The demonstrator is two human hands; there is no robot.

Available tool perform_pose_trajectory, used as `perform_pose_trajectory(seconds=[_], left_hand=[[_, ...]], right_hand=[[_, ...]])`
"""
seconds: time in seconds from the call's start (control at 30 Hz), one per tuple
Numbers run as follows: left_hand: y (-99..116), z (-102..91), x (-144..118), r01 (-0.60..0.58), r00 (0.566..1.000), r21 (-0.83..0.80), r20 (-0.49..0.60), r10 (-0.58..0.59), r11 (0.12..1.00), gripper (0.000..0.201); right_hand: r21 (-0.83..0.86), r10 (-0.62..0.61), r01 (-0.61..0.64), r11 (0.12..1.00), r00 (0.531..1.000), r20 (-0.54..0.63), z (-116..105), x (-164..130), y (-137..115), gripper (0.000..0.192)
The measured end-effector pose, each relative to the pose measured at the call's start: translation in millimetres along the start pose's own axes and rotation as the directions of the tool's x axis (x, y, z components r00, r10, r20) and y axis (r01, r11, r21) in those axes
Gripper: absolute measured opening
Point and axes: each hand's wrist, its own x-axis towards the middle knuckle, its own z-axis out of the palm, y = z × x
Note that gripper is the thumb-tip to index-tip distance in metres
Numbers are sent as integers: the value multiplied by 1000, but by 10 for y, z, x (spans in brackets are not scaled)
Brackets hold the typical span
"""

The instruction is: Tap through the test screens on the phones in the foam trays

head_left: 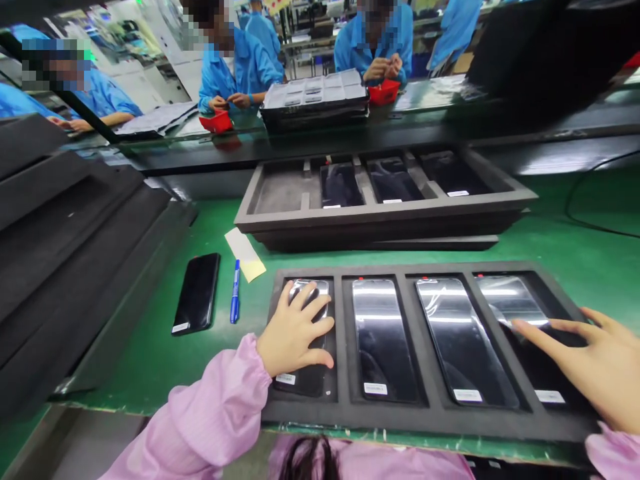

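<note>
A dark foam tray (345, 333) lies at the table's front edge, with a smartphone in each of its compartments. My left hand (300, 330) spreads its fingers over the leftmost smartphone (307, 383), hiding much of it. Over the rightmost smartphone (520, 300) reaches my right hand (595, 360), fingers apart and fingertips at the screen. Between the hands rest two more phones, a left one (383, 340) and a right one (463, 340), screens up. Each phone bears a white barcode label near its lower end.
Behind stands a stack of foam trays (380, 220); its top one holds three phones. Left of my tray lie a loose phone (196, 293), a blue marker (235, 293) and a paper slip (246, 255). Large foam pieces (75, 267) fill the left side. People in blue sit across.
</note>
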Motion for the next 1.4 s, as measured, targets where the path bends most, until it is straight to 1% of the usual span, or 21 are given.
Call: perform_pose_trajectory(seconds=[0.13,0.23,0.33,0.4,0.47,0.53,0.57,0.63,0.67,0.73,0.77,0.83,0.9,0.97,1.03,1.07,1.13,1.2,1.27,1.33,1.4], left_hand=[[6,-3,34,73,997,1,14,-73,997,61],[-24,11,18,95,995,-24,34,-94,995,56],[-109,2,-45,87,996,-112,25,-84,990,59],[-158,-50,-58,67,998,-181,21,-64,981,61],[-143,-140,5,24,1000,-211,15,-21,977,59],[-34,-231,163,-75,996,-208,39,85,975,58],[51,-258,270,-148,984,-208,66,165,967,59],[244,-245,500,-280,941,-225,128,313,933,67],[333,-204,606,-327,922,-232,136,363,916,72],[456,-73,762,-347,918,-200,131,375,916,81],[485,-1,805,-346,919,-175,132,370,922,84],[485,118,828,-340,923,-134,140,358,931,87],[445,176,794,-344,921,-125,148,360,931,88],[405,183,749,-341,922,-137,146,359,930,88],[387,167,730,-329,928,-151,131,349,932,87],[388,159,736,-325,932,-152,114,343,933,86],[400,152,778,-333,936,-134,71,345,933,83],[420,158,841,-372,926,-94,35,376,924,76],[439,171,898,-410,911,-58,13,412,910,67],[451,182,930,-413,911,-43,-9,413,910,61],[455,189,935,-377,926,-49,-25,377,925,57]], right_hand=[[123,151,-162,979,984,99,-162,2,-182,72],[165,180,-196,967,978,105,-216,14,-251,71],[179,123,-131,975,991,55,-233,-2,-288,82],[182,78,-78,980,997,4,-258,-65,-358,87],[198,-14,17,980,1000,-18,-298,-176,-491,79],[194,-160,156,968,987,6,-339,-312,-680,65],[161,-214,206,965,976,32,-354,-380,-786,61],[26,-241,239,971,967,86,-363,-494,-992,59],[-54,-226,232,971,969,102,-355,-537,-1081,60],[-164,-180,196,967,978,104,-316,-592,-1211,61],[-172,-151,165,971,984,94,-288,-605,-1247,62],[-96,-68,76,992,994,84,-231,-600,-1259,64],[38,26,-31,999,993,115,-190,-563,-1212,65],[161,79,-108,981,981,177,-177,-510,-1149,65],[222,99,-149,964,970,221,-189,-463,-1115,62],[222,107,-158,962,969,224,-201,-448,-1118,60],[163,118,-152,975,973,198,-225,-439,-1165,56],[69,105,-117,991,981,161,-238,-452,-1240,54],[13,88,-91,996,986,144,-230,-470,-1305,56],[18,84,-87,996,989,125,-205,-480,-1337,58],[62,61,-67,996,993,99,-175,-480,-1339,59]])
